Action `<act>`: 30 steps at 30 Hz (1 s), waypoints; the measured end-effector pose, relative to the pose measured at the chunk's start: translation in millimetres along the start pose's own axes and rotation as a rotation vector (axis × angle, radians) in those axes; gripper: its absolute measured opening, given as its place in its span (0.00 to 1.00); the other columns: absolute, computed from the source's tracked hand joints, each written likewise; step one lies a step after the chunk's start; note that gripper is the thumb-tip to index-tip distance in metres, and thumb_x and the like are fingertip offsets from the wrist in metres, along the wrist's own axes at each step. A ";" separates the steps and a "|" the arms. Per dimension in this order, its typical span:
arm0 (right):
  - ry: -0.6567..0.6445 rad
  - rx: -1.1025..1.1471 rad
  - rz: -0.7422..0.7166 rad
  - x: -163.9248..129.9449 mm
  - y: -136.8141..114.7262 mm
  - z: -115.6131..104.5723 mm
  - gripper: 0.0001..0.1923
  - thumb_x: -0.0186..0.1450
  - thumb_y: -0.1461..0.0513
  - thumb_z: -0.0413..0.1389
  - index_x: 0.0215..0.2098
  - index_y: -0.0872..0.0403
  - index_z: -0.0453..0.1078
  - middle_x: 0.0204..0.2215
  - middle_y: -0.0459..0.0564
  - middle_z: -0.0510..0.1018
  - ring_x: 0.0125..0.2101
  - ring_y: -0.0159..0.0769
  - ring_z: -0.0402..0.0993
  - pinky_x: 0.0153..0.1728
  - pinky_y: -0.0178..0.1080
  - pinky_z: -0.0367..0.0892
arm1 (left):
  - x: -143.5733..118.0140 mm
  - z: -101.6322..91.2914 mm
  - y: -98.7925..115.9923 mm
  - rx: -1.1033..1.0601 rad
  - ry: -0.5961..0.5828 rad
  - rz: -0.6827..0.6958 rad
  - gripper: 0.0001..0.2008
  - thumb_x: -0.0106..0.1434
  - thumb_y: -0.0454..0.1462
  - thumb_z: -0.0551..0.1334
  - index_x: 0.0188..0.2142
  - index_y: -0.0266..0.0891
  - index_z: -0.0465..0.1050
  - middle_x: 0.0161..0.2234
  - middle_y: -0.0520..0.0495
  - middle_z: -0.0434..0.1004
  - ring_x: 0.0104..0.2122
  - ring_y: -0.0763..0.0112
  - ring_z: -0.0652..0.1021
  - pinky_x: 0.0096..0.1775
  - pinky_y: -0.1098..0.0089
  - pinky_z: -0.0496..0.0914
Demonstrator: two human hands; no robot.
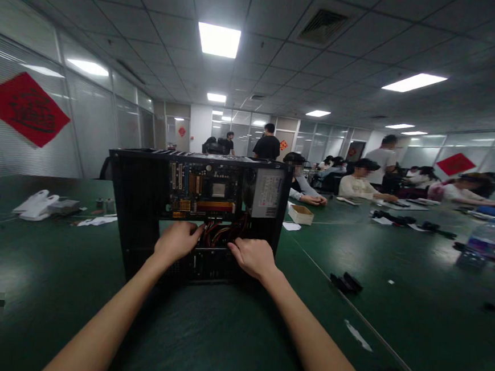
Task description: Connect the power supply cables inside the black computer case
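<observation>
A black computer case (137, 217) stands on the green table in front of me with its open side facing me. Inside it are a motherboard (205, 176) with a bare square chip, and a power supply (268, 193) at the upper right. A bundle of red, yellow and black cables (222, 232) hangs below the motherboard. At the left of this bundle, my left hand (178, 240) pinches a cable end with thumb and forefinger. My right hand (253, 256) is closed at the bundle's lower right, by a metal edge; what its curled fingers hold is hidden.
Left of the case lie a white plastic bag (38, 203) and a grey box-shaped part (63, 207). To the right are a small open box (300, 214), black parts (346, 282), and a clear bottle (480, 244). Several people sit or stand farther back.
</observation>
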State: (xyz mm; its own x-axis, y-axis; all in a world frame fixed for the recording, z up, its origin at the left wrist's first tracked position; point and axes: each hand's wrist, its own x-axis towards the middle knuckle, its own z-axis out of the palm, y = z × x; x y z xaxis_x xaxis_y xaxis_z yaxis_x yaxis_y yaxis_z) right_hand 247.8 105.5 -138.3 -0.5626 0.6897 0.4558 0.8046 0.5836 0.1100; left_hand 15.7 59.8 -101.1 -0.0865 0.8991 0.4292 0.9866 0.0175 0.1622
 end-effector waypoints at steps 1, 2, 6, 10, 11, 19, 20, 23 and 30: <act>0.039 -0.003 -0.019 -3.1 1.7 3.5 0.28 0.74 0.48 0.38 0.37 0.53 0.74 0.33 0.53 0.81 0.33 0.40 0.78 0.31 0.36 0.59 | -5.1 3.0 0.5 0.029 0.047 -0.003 0.29 0.70 0.53 0.45 0.31 0.45 0.80 0.31 0.43 0.82 0.31 0.57 0.80 0.29 0.66 0.61; 0.074 -0.009 -0.035 -5.5 3.2 6.8 0.26 0.74 0.48 0.39 0.37 0.53 0.73 0.33 0.53 0.81 0.32 0.39 0.78 0.30 0.36 0.58 | -12.0 7.7 0.7 0.060 0.106 -0.004 0.28 0.70 0.52 0.45 0.30 0.45 0.80 0.31 0.44 0.82 0.30 0.58 0.79 0.29 0.65 0.60; 0.164 -0.033 -0.058 -9.1 6.8 15.4 0.24 0.74 0.49 0.41 0.34 0.54 0.71 0.31 0.52 0.80 0.30 0.38 0.75 0.29 0.38 0.53 | -46.6 36.8 -1.1 0.095 0.389 0.158 0.22 0.70 0.44 0.49 0.31 0.41 0.79 0.31 0.45 0.81 0.33 0.60 0.78 0.38 0.61 0.63; 0.232 -0.018 -0.068 -11.0 5.9 18.8 0.22 0.74 0.51 0.44 0.32 0.54 0.70 0.29 0.51 0.79 0.30 0.36 0.73 0.30 0.39 0.51 | -63.6 54.0 -1.8 0.026 0.554 0.256 0.12 0.67 0.39 0.56 0.42 0.40 0.77 0.38 0.46 0.81 0.40 0.60 0.77 0.47 0.57 0.61; 0.249 -0.011 -0.074 -11.8 5.4 19.4 0.21 0.74 0.52 0.44 0.31 0.54 0.70 0.29 0.50 0.79 0.30 0.36 0.72 0.31 0.39 0.51 | -64.2 54.3 -1.3 0.021 0.551 0.257 0.11 0.67 0.38 0.57 0.41 0.40 0.77 0.38 0.46 0.81 0.40 0.60 0.76 0.47 0.57 0.61; 0.351 0.051 -0.094 -16.9 5.1 24.9 0.18 0.73 0.56 0.47 0.30 0.54 0.70 0.28 0.49 0.78 0.29 0.35 0.70 0.33 0.40 0.52 | -64.6 45.6 1.8 -0.006 0.490 0.237 0.09 0.66 0.37 0.57 0.41 0.41 0.76 0.37 0.47 0.80 0.39 0.60 0.75 0.46 0.56 0.60; 0.356 0.056 -0.095 -16.9 5.3 25.3 0.17 0.73 0.56 0.47 0.30 0.54 0.70 0.28 0.49 0.78 0.29 0.35 0.70 0.33 0.40 0.52 | -64.7 45.5 2.0 -0.007 0.487 0.235 0.09 0.66 0.37 0.57 0.41 0.41 0.76 0.37 0.47 0.80 0.39 0.59 0.75 0.46 0.56 0.60; 0.362 0.068 -0.099 -16.6 5.5 25.2 0.17 0.73 0.56 0.48 0.30 0.54 0.71 0.28 0.49 0.78 0.30 0.35 0.70 0.33 0.40 0.52 | -64.0 45.4 2.9 -0.014 0.480 0.230 0.09 0.66 0.38 0.57 0.41 0.41 0.76 0.37 0.47 0.80 0.39 0.59 0.75 0.47 0.56 0.60; 0.338 0.088 -0.106 -17.0 5.6 23.0 0.16 0.73 0.55 0.49 0.32 0.54 0.72 0.29 0.49 0.79 0.31 0.36 0.71 0.33 0.40 0.53 | -63.6 44.0 3.7 -0.026 0.484 0.224 0.09 0.66 0.38 0.57 0.41 0.41 0.76 0.38 0.47 0.80 0.40 0.59 0.75 0.47 0.55 0.60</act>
State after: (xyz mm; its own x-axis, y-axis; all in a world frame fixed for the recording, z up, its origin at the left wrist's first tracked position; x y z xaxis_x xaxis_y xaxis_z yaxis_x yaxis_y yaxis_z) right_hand 257.5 106.9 -165.7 -0.5353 0.4514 0.7139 0.7175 0.6890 0.1024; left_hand 30.9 21.9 -166.9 0.0656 0.5751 0.8155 0.9850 -0.1680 0.0392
